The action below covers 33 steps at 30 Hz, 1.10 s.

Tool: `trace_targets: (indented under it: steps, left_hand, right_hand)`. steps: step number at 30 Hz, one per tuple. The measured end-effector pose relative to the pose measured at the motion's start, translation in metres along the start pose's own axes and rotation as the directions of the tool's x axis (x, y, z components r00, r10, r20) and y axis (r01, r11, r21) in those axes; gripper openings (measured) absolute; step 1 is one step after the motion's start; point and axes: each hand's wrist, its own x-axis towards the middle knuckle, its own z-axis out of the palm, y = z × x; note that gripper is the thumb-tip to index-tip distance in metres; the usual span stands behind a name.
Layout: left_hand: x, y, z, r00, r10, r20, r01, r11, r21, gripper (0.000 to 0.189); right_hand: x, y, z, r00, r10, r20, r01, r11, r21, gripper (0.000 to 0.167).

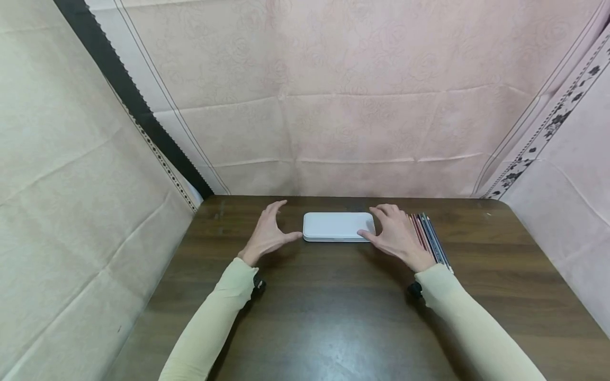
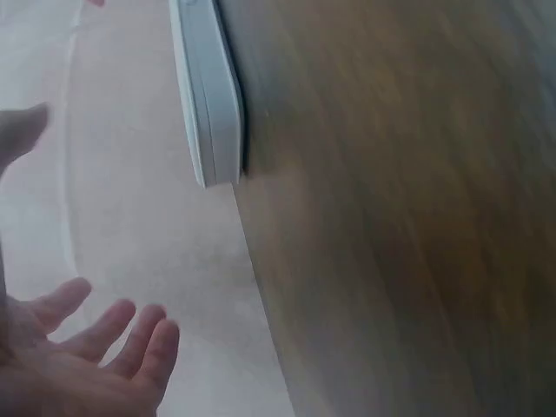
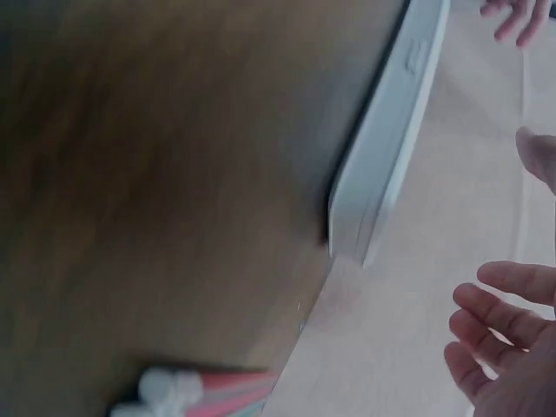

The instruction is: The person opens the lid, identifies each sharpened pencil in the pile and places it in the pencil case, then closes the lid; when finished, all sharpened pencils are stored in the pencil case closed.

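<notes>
A flat white case [image 1: 333, 226] with rounded corners lies lengthwise on a dark brown wooden table [image 1: 329, 323], close to the far edge and between your two hands. Its lid is down.

Your left hand [image 1: 268, 233] is at the case's left end, empty, with the fingers gently bent and spread and the thumb pointing towards the near left corner. Your right hand [image 1: 394, 233] is at the other end, also relaxed and holding nothing; seen from above, its thumb overlaps the case's near right corner. The right wrist view shows a gap between those fingers and the case. You cannot tell from above whether the left thumb touches it.

Just right of your right hand, a row of slim pens [image 1: 437, 242] lies side by side, reddish ones on the left and blue ones on the right, partly hidden by your hand and forearm.

You wear pale yellow-green sleeves [image 1: 209, 323], with a dark band [image 1: 259, 284] at each wrist. Pale patterned cloth [image 1: 343, 106] hangs behind the table, with more at both sides.
</notes>
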Motion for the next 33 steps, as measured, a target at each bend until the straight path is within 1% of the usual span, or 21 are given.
trace_targets:
  steps: [3, 6, 9, 15, 22, 24, 28, 33]
  left_hand:
    - [0.002, 0.002, 0.005, 0.999, -0.018, 0.037, 0.02, 0.998, -0.055, 0.107]
    - [0.002, 0.003, 0.01, 0.998, -0.034, 0.052, 0.039, 0.995, -0.097, 0.108]
    - [0.003, 0.005, 0.016, 0.997, -0.037, 0.066, 0.043, 0.995, -0.094, 0.108]
    - [0.009, 0.007, 0.028, 0.994, -0.048, 0.098, 0.057, 0.995, -0.088, 0.107]
    - [0.019, 0.008, 0.042, 0.983, -0.104, 0.15, 0.122, 0.986, -0.116, 0.108]
    - [0.021, 0.008, 0.046, 0.98, -0.112, 0.165, 0.133, 0.983, -0.123, 0.109]
    - [0.026, 0.008, 0.052, 0.977, -0.106, 0.185, 0.13, 0.984, -0.122, 0.108]
    - [0.031, 0.008, 0.054, 0.977, -0.1, 0.191, 0.123, 0.986, -0.113, 0.106]
  right_hand:
    - [0.002, -0.008, 0.008, 0.998, -0.058, -0.006, 0.058, 0.998, 0.003, 0.066]
    - [0.004, -0.015, 0.016, 0.995, -0.1, 0.01, 0.1, 0.995, 0.003, 0.06]
    - [0.006, -0.021, 0.022, 0.992, -0.12, 0.04, 0.12, 0.993, 0.011, 0.056]
    - [0.01, -0.029, 0.029, 0.986, -0.134, 0.103, 0.132, 0.991, 0.023, 0.05]
    - [0.016, -0.033, 0.036, 0.972, -0.179, 0.151, 0.186, 0.982, -0.032, 0.042]
    - [0.018, -0.034, 0.037, 0.969, -0.185, 0.164, 0.195, 0.98, -0.046, 0.04]
    - [0.019, -0.036, 0.041, 0.965, -0.184, 0.187, 0.201, 0.977, -0.077, 0.04]
    - [0.02, -0.038, 0.042, 0.963, -0.202, 0.18, 0.225, 0.968, -0.115, 0.035]
